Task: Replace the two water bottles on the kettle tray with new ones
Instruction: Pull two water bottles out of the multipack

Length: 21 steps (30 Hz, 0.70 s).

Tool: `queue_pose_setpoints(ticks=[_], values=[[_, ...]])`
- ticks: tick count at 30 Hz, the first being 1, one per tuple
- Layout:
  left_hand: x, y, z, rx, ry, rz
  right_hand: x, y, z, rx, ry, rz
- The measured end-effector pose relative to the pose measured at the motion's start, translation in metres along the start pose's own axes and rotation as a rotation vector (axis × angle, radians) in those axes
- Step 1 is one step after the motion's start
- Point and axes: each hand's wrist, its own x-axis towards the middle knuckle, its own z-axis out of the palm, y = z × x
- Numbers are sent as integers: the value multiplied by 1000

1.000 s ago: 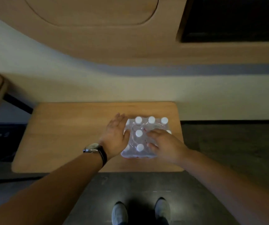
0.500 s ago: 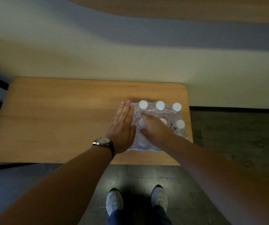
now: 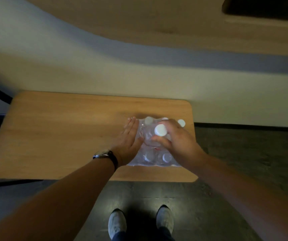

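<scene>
A shrink-wrapped pack of water bottles (image 3: 154, 158) with white caps stands on the right part of a low wooden table (image 3: 61, 136). My right hand (image 3: 176, 139) is closed around one water bottle (image 3: 160, 130), whose white cap stands higher than the other caps. My left hand (image 3: 130, 140), with a watch on its wrist, lies flat with fingers straight against the left side of the pack. No kettle tray is in view.
The table stands against a pale wall under a curved wooden panel (image 3: 157, 23). Dark floor lies in front and to the right, with my two shoes (image 3: 139, 223) below the table's front edge.
My right hand has closed on one bottle near the pack's middle and raised it above the others. My left hand has stayed flat against the pack's left side.
</scene>
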Motion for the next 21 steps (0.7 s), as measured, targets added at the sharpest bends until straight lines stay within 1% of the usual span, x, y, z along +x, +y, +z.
queue_pose_setpoints(ticks=[1, 3, 5, 7, 9, 10, 12, 13, 14, 15, 16, 17, 19, 21], values=[[-3, 10, -5, -85, 60, 14, -3, -8, -16, 34, 42, -18], [-10, 38, -15, -240, 160, 114, -1, -26, -44, 73, 103, -74], [-17, 66, -19, -407, 166, 141, 9, -43, -63, 132, 140, -107], [-18, 84, -17, -506, 246, 50, 25, -54, -73, 213, 135, -80], [-17, 90, -17, -510, 325, -99, 42, -55, -73, 281, 90, -36], [-16, 88, -16, -527, 332, -156, 49, -50, -69, 314, 77, 9], [-14, 77, -10, -619, 329, -260, 59, -26, -53, 359, 72, 189], [-13, 69, -5, -674, 338, -315, 60, -7, -40, 305, 54, 280], [-14, 61, 1, -723, 350, -366, 57, 13, -23, 190, 0, 355], [-15, 57, 6, -760, 359, -404, 48, 32, -6, 52, -79, 419], [-16, 55, 9, -781, 365, -430, 37, 48, 8, -106, -156, 440], [-16, 51, 13, -794, 369, -452, 28, 61, 20, -262, -211, 408], [-16, 40, 19, -786, 344, -489, 23, 77, 41, -489, -230, 319], [-18, 32, 23, -786, 301, -506, 25, 79, 50, -581, -204, 318]])
